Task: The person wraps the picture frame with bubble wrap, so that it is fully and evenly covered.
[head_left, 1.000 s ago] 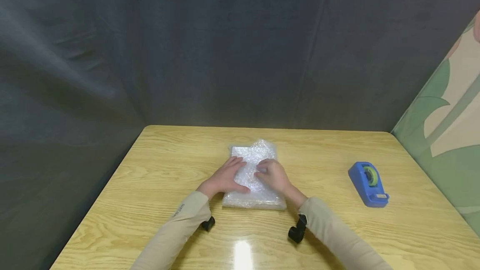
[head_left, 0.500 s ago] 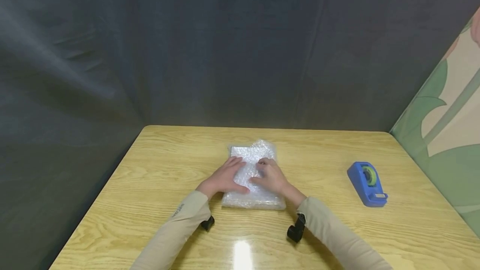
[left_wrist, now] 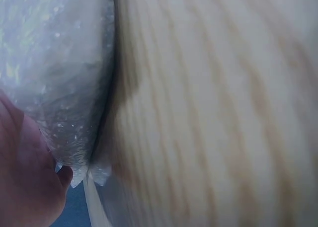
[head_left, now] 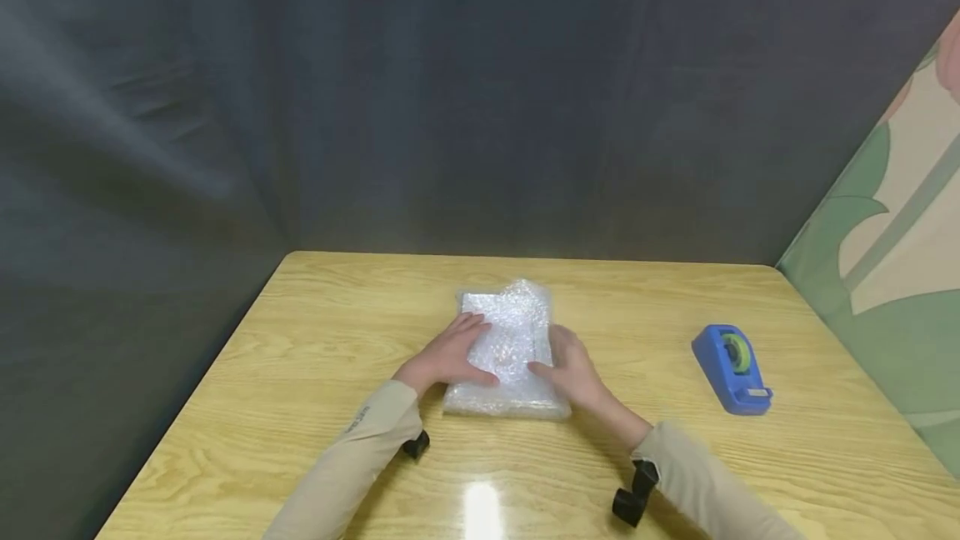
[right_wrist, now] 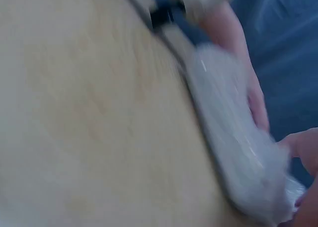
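Observation:
A flat package in bubble wrap (head_left: 510,357) lies at the middle of the wooden table, with a loose flap of wrap standing out at its far end. My left hand (head_left: 448,354) rests on its left side, fingers and thumb spread; the left wrist view also catches that hand (left_wrist: 30,172) against the wrap (left_wrist: 59,68). At the package's right edge is my right hand (head_left: 576,367), thumb extended over the top and fingers along the side. Motion blurs the right wrist view, where the wrap (right_wrist: 223,117) runs down towards the right hand (right_wrist: 305,155).
A blue tape dispenser (head_left: 733,373) with a greenish roll stands on the right part of the table (head_left: 337,315). Behind the table hangs a dark curtain (head_left: 480,107). A wall with painted leaves (head_left: 907,273) borders the right side.
My right hand has moved from the middle of the package to its right edge, its bent fingers loosening. The left hand has stayed in place on the wrap.

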Available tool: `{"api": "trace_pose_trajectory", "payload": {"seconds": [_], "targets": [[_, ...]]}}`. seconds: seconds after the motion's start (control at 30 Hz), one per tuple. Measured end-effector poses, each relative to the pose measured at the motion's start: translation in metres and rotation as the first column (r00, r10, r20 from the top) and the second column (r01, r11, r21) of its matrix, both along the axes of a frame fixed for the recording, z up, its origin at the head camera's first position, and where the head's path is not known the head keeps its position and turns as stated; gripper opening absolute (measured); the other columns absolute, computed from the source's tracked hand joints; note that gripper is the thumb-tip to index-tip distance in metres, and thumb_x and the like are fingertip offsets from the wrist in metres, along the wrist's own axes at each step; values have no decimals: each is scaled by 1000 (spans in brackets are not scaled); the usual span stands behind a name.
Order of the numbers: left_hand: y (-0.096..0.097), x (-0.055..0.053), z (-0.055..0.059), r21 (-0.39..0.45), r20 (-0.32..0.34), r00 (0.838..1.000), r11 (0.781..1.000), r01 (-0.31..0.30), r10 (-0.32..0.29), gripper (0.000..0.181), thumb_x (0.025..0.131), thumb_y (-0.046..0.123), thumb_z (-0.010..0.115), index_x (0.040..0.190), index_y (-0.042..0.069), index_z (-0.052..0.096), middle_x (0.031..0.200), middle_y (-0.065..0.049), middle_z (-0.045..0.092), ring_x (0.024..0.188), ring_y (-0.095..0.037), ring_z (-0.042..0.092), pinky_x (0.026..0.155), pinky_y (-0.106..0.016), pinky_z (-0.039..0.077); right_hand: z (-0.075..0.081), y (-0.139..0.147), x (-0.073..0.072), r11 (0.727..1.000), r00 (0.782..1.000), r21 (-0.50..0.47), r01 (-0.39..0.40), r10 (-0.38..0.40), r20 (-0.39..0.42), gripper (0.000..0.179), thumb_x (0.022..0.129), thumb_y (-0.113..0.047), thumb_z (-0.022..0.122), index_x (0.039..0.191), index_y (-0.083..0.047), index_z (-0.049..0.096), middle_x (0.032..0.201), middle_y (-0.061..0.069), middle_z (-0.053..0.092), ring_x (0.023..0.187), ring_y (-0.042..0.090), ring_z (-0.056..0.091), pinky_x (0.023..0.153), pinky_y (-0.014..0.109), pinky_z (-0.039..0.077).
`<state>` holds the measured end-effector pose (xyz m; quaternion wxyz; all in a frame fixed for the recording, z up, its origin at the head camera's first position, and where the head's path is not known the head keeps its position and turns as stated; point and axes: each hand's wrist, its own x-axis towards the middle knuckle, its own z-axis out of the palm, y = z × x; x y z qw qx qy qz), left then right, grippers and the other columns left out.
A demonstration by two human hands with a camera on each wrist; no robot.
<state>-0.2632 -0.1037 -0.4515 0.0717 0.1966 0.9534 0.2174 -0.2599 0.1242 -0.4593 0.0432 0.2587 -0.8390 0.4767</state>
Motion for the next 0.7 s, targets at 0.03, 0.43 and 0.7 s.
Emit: {"api": "trace_pose_trajectory", "payload": {"seconds": [0.03, 0.43, 0.7], "targets": [[0, 0, 0, -1, -3, 1000, 1000, 0, 0, 95, 67, 55, 70, 142, 12, 30, 151, -5, 16, 138, -23, 7, 110, -44, 15, -2, 0, 6, 1000, 1000, -11, -5, 6, 14, 68, 76, -5, 68, 129, 19, 33, 130, 37, 35, 120, 48, 34, 101, 57, 28], [0, 25, 10, -104, -239, 968, 989, -108, 81, 89, 72, 60, 63, 132, -2, 43, 145, -17, 27, 133, -32, 25, 108, -43, 25, -16, -9, 26, 989, 977, -134, 67, -38, 210, 74, 79, 2, 58, 135, 20, 13, 143, 36, 6, 133, 45, 5, 109, 51, 6], [-25, 47, 5, 315, 48, 979, 927, -204, 199, 80, 79, 40, 68, 139, 0, 32, 137, -19, 39, 121, -32, 42, 101, -44, 36, -12, -13, 29, 981, 978, -178, 81, -44, 204, 70, 79, 5, 55, 134, 21, 15, 142, 36, 8, 133, 45, 7, 110, 50, 8]]}}
